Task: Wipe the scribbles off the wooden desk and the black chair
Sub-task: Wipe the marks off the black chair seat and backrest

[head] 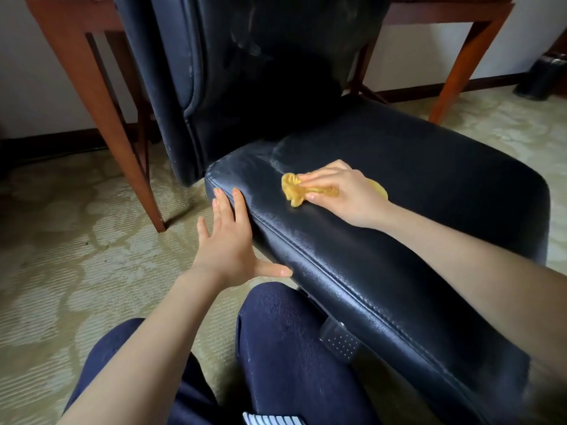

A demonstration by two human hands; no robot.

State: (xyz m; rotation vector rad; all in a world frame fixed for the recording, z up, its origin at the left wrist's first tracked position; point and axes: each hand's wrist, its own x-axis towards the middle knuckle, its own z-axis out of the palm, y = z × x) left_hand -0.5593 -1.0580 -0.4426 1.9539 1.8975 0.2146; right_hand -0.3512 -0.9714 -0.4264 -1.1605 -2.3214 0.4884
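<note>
Right hand [340, 191] grips a crumpled yellow cloth [293, 188], pressing it on the black leather chair [399, 179] seat; left hand [227, 237], fingers straight, braces the edge. Pale smears [277, 157] remain; the brown wooden table [64, 23] top is hidden.

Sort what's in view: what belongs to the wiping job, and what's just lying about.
Job: cloth under the right hand; chair; desk; left hand on the seat edge.
Lying about: dark bin by the wall; carpet.
</note>
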